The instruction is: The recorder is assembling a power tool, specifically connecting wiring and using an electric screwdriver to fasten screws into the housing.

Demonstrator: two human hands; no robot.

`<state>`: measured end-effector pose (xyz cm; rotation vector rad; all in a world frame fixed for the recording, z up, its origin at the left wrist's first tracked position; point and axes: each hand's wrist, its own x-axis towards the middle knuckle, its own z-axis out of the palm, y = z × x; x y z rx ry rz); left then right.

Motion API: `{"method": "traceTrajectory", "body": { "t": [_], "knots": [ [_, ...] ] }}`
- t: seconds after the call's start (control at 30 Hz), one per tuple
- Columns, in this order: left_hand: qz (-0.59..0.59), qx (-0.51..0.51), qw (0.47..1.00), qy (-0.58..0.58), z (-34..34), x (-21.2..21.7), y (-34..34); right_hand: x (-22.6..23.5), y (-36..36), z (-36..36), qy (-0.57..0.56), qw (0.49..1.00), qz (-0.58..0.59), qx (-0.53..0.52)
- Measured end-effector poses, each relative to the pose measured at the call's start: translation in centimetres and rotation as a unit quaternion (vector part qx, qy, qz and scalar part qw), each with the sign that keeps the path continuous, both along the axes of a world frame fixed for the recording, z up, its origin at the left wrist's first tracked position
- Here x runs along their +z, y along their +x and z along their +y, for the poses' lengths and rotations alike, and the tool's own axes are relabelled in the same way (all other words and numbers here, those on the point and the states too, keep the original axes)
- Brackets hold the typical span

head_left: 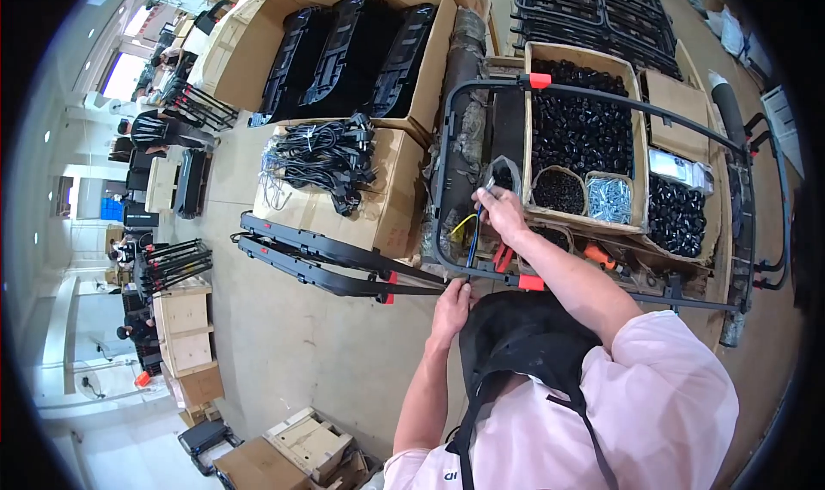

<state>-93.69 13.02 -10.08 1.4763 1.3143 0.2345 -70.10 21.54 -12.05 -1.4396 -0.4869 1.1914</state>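
Note:
A dark grey tubular frame (438, 172) with red corner pieces lies in front of me over the workbench. My right hand (500, 213) is inside the frame's left end, its fingers pinched together; what they hold is too small to make out. Just below it are a yellow wire (464, 223), a blue wire (473, 241) and red-handled pliers (503, 256). My left hand (453, 308) is closed at the frame's near left corner, beside the ends of two dark rails (318, 254). Its fingertips hide what they grip.
A carton tray (638, 159) holds black plastic parts, with small boxes of black pieces and silver screws (608, 198). Coiled black cables (331, 159) lie on a carton (391, 198) at left. Behind stands a large box (443, 47) of black covers. Other people (163, 133) work far left.

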Motion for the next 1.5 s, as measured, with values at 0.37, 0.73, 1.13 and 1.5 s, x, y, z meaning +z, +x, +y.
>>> {"method": "traceTrajectory", "body": {
  "t": [0.37,0.73,1.13,1.5],
  "knots": [
    [0.144,-0.130,0.979,0.061,2.9,1.7,1.0,0.2,0.6,-2.4,-0.120,0.917,-0.109,0.366],
    [0.003,-0.268,0.962,-0.055,3.8,-3.5,-3.5,-0.4,-2.7,-2.2,-0.082,0.957,-0.199,0.193],
    [-0.176,-0.029,0.960,-0.214,1.5,-5.7,-2.8,2.1,-4.1,-0.1,-0.119,0.976,-0.110,0.145],
    [-0.314,0.128,0.905,-0.259,1.2,-4.8,-0.9,1.2,-3.2,1.8,-0.125,0.975,-0.082,0.167]
  ]
}}
